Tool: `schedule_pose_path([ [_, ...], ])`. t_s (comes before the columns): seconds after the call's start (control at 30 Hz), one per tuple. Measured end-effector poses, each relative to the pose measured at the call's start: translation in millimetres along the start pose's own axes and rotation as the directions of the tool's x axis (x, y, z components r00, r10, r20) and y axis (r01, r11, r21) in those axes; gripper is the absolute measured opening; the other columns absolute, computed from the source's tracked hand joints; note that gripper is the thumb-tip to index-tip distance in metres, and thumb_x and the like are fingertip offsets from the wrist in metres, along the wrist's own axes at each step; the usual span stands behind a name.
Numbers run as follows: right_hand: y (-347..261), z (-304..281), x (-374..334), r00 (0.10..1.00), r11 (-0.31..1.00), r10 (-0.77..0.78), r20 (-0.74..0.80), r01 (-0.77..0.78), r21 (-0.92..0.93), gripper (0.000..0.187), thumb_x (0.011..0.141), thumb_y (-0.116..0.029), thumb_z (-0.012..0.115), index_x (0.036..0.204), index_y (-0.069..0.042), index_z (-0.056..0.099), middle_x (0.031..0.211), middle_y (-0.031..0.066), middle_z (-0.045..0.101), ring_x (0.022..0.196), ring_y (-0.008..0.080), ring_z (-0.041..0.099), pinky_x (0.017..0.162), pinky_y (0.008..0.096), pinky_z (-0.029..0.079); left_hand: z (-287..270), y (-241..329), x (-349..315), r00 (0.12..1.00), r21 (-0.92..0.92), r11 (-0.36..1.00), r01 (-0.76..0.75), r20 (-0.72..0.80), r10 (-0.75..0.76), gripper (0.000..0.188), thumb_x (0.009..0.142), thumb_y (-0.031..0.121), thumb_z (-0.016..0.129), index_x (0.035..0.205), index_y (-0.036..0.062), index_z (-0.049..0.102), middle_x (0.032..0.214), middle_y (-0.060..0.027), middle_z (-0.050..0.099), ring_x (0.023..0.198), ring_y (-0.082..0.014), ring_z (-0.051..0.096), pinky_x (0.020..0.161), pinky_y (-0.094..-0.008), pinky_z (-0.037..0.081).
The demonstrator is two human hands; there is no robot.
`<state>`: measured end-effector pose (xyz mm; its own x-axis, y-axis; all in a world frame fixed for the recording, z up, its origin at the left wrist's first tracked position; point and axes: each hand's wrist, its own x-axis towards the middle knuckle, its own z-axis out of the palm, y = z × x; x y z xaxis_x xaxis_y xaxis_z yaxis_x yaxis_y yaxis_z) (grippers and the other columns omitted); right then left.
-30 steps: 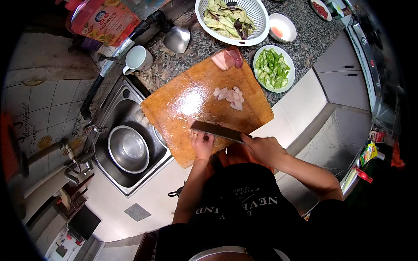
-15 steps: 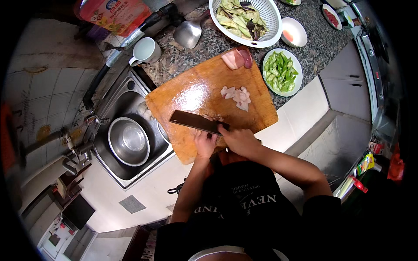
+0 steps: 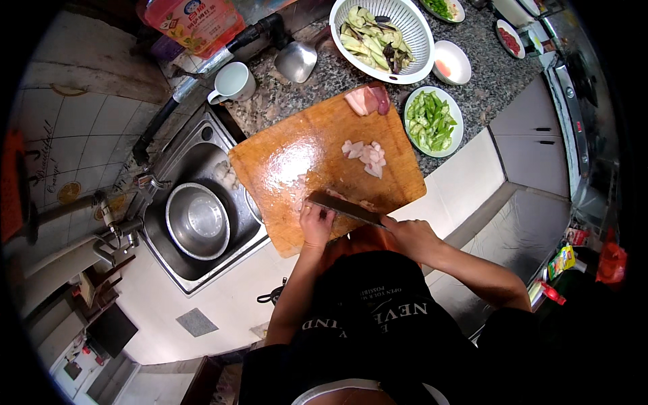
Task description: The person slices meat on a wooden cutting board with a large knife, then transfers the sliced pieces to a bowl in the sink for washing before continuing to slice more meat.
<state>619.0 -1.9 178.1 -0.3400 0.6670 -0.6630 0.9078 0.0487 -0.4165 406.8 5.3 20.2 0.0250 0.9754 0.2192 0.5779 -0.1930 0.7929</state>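
My right hand (image 3: 413,239) is wrapped round the handle of a cleaver (image 3: 349,208), whose dark blade lies slanted over the near part of a wooden cutting board (image 3: 270,196). By the blade's left end is my left hand (image 3: 316,226), its fingers curled and close together; whatever is under them is hidden. Small strips of meat (image 3: 365,204) show along the blade's far side. Farther back on the board sits a pile of pale sliced fatty meat (image 3: 365,157). A larger chunk of meat (image 3: 368,100), pale and dark pink, rests at the board's far edge.
Left of the board, a metal bowl (image 3: 198,221) stands in the sink (image 3: 156,233). On the granite counter are a white mug (image 3: 233,82), a spatula (image 3: 295,62), a white colander (image 3: 428,47) of sliced eggplant, a white bowl (image 3: 460,61) and a plate (image 3: 449,145) of sliced green peppers.
The cleaver has moved right and toward me, its blade now tilted down more to the right. My right hand has shifted right with it, away from my left hand, which stays nearly in place.
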Motion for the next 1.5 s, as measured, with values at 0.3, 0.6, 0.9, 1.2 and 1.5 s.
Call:
schedule_pose_path([
  [0.3,-41,20,100,0.937,0.969,-0.236,-0.258,0.246,0.009,0.017,0.083,-0.017,0.046,0.096,-0.006,0.050,0.071,0.0201,0.061,0.066,0.0367,0.062,0.056,0.0486,0.048,2,-7,-6,0.988,-0.025,0.990,0.138,0.071,-0.136,0.013,0.068,0.000,0.067,0.078,0.0027,0.059,0.073,-0.0115,0.055,0.066,-0.0284,0.054,0.059,-0.0353,0.047],
  [0.6,-8,-28,46,0.889,0.966,-0.163,-0.428,0.232,0.116,0.022,0.085,-0.018,0.050,0.106,-0.011,0.053,0.071,0.0189,0.061,0.067,0.0367,0.060,0.060,0.0473,0.048,-10,32,9,0.998,0.024,0.999,-0.026,-0.050,0.027,0.015,0.071,0.005,0.069,0.085,0.0064,0.064,0.090,-0.0078,0.059,0.084,-0.0253,0.055,0.075,-0.0341,0.045],
  [0.9,18,15,1,0.997,0.996,0.055,-0.059,-0.059,-0.065,0.027,0.089,-0.025,0.040,0.112,-0.012,0.047,0.071,0.0193,0.062,0.066,0.0379,0.062,0.057,0.0501,0.048,0,21,-3,0.998,0.026,0.999,-0.024,-0.055,0.026,0.012,0.068,0.004,0.068,0.078,0.0065,0.063,0.091,-0.0074,0.059,0.087,-0.0268,0.055,0.077,-0.0353,0.045],
  [1.2,16,6,43,0.938,0.986,-0.102,-0.330,0.052,-0.159,0.019,0.087,-0.021,0.045,0.101,-0.010,0.051,0.061,0.0162,0.060,0.057,0.0357,0.061,0.051,0.0467,0.049,0,19,-2,0.997,0.004,0.999,-0.039,-0.065,0.039,0.013,0.067,0.004,0.069,0.079,0.0069,0.064,0.091,-0.0070,0.060,0.088,-0.0266,0.055,0.077,-0.0353,0.046],
  [1.5,4,1,-20,0.999,0.992,-0.021,-0.028,0.017,-0.121,0.026,0.081,-0.012,0.048,0.105,-0.006,0.042,0.076,0.0175,0.062,0.065,0.0359,0.062,0.053,0.0466,0.049,3,7,-12,1.000,0.016,1.000,0.005,0.021,-0.005,0.040,0.059,0.005,0.071,0.098,0.0075,0.064,0.102,-0.0113,0.058,0.096,-0.0322,0.052,0.084,-0.0396,0.043],
])
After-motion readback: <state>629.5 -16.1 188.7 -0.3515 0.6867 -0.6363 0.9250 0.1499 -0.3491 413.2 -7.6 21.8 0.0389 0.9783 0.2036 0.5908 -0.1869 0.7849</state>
